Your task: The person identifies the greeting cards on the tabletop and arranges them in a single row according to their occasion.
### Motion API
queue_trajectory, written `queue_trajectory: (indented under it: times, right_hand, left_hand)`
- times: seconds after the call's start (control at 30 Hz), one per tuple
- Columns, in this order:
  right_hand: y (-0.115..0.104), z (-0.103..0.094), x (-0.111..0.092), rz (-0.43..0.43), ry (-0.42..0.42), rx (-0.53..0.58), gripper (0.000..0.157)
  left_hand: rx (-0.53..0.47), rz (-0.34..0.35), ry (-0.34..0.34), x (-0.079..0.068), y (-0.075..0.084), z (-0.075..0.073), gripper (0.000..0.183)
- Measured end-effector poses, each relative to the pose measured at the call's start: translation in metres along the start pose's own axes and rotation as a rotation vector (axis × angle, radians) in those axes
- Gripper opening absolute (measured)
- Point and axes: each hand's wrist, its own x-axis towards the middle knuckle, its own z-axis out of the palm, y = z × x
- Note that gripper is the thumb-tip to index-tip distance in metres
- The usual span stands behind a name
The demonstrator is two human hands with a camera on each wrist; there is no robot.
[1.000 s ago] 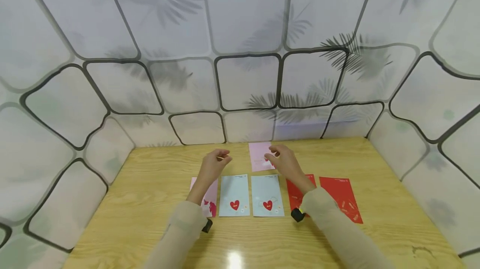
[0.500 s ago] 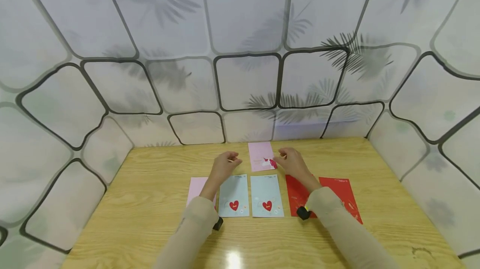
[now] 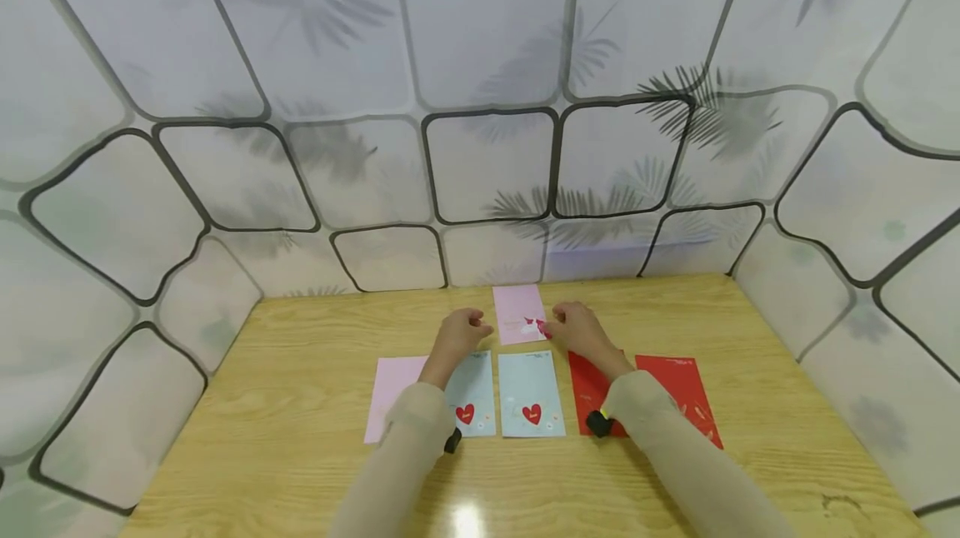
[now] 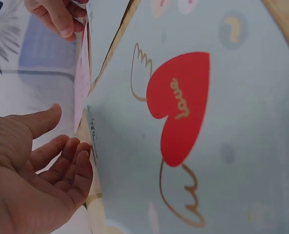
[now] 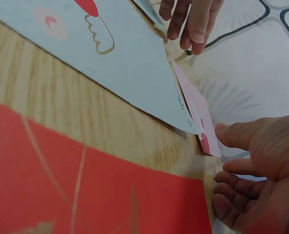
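Note:
A pink card [image 3: 516, 306] with a magenta and white print lies at the back of the table. My right hand [image 3: 583, 333] is at its lower right corner, the thumb overlapping that corner. In the right wrist view, the right hand [image 5: 269, 170] has its thumb apart from loosely bent fingers. My left hand [image 3: 454, 340] hovers left of the pink card, above the far edge of a light-blue card [image 3: 480, 388] with a red heart. The left wrist view shows the left hand [image 4: 47, 180] with thumb and fingers apart, holding nothing.
A second light-blue card [image 3: 529, 384] lies in the front row. Another pink card [image 3: 390, 392] is at the row's left, partly under the left sleeve. Two red cards [image 3: 588, 392], [image 3: 678, 396] are at the right. Patterned fabric walls [image 3: 491, 163] enclose the wooden table [image 3: 300, 371].
My left hand has moved right, toward the back pink card. My right hand shifted right off that card's print, then slightly back to its corner. The cards stay in place.

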Motion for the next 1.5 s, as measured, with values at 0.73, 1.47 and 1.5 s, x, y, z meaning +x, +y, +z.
queue_trajectory:
  times: [0.73, 1.47, 1.5]
  right_hand:
    - [-0.007, 0.011, 0.016, 0.050, 0.009, -0.089, 0.044]
    - [-0.016, 0.014, 0.018, 0.079, -0.011, -0.078, 0.037]
    - [-0.016, 0.015, 0.018, 0.075, -0.010, -0.081, 0.040]
  left_hand:
    - [0.148, -0.029, -0.027, 0.019, 0.016, 0.022, 0.042]
    - [0.142, -0.049, -0.045, 0.026, 0.019, 0.021, 0.044]
    - [0.144, -0.037, -0.042, 0.027, 0.019, 0.020, 0.039]
